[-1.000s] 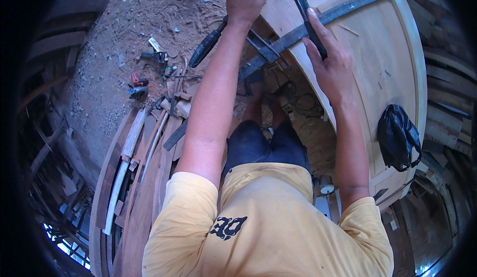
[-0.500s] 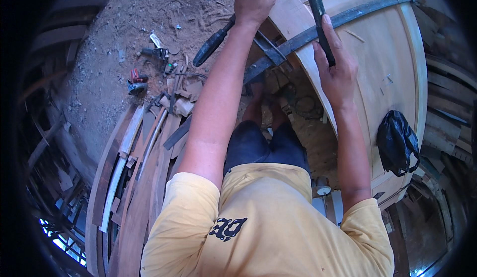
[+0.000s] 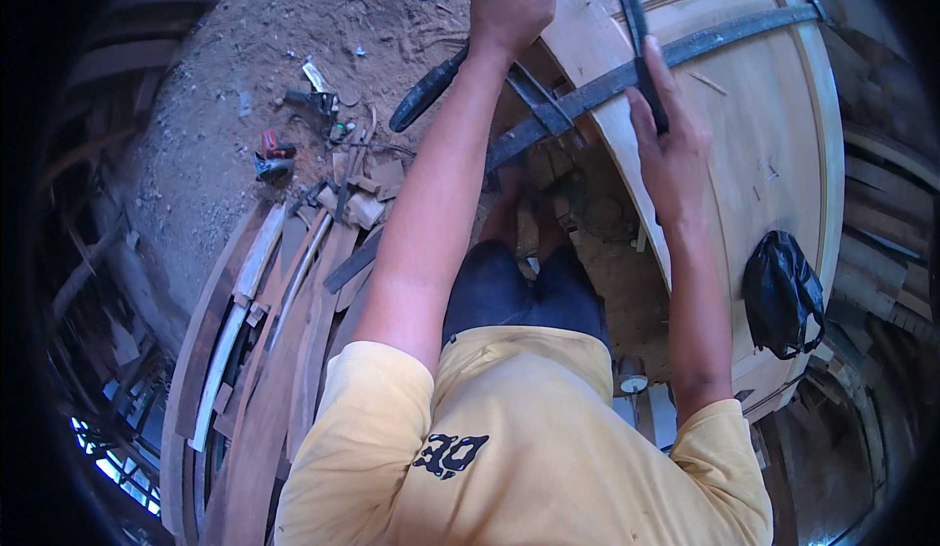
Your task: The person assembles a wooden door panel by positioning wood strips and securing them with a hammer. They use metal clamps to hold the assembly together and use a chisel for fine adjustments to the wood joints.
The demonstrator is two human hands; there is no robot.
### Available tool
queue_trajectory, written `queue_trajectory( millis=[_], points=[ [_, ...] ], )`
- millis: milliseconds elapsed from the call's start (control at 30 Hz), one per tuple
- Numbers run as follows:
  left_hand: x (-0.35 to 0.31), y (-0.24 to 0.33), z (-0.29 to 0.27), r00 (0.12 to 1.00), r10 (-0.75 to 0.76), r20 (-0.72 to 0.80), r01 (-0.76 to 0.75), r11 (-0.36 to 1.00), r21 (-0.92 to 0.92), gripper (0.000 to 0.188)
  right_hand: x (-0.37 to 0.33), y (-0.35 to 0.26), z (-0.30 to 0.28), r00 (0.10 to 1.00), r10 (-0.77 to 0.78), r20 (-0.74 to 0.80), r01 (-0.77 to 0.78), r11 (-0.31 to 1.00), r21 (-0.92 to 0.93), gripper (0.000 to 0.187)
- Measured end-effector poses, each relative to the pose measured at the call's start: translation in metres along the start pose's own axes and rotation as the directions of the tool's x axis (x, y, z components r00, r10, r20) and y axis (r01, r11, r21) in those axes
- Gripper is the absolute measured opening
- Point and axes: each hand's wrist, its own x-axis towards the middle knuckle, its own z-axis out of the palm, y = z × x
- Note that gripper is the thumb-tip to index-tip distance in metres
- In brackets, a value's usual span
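Note:
My left hand (image 3: 511, 12) is closed at the top, beside the edge of a pale panelled wooden door (image 3: 754, 135). What its fingers pinch is too small to make out. A tool with a thick black grip (image 3: 426, 91) slants out from behind that wrist; whether the hand holds it is hidden. My right hand (image 3: 671, 149) is wrapped round a long dark tool handle (image 3: 632, 17), its index finger stretched along it. The tool's far end lies beyond the upper edge of the picture. Beneath both, a grey metal bar clamp (image 3: 685, 45) spans the door.
A black plastic bag (image 3: 783, 291) sits on the door's near right part. Small nails (image 3: 769, 179) and a wood sliver (image 3: 707, 83) lie on it. To the left are stacked planks (image 3: 294, 340), wood offcuts (image 3: 364, 208) and red and black power tools (image 3: 274, 154) on dirt ground.
The tool in my right hand has tilted, and the hand has shifted slightly down. My left hand is a little lower and further right. The view has shifted slightly.

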Motion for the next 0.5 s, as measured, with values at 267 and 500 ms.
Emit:
queue_trajectory(
  millis=[267, 500],
  points=[
    [-0.001, -0.012, 0.003, 0.994, -0.104, -0.012, 0.098, 0.966, -0.237, 0.052, 0.010, -0.009, -0.011, 0.975, 0.151, 0.163, -0.137, 0.986, -0.095, 0.053],
    [0.002, -0.015, 0.006, 0.998, -0.040, -0.052, 0.034, 0.992, -0.120, 0.050, 0.003, 0.014, 0.013, 0.950, -0.300, -0.090, 0.304, 0.952, 0.028, 0.052]
  ],
)
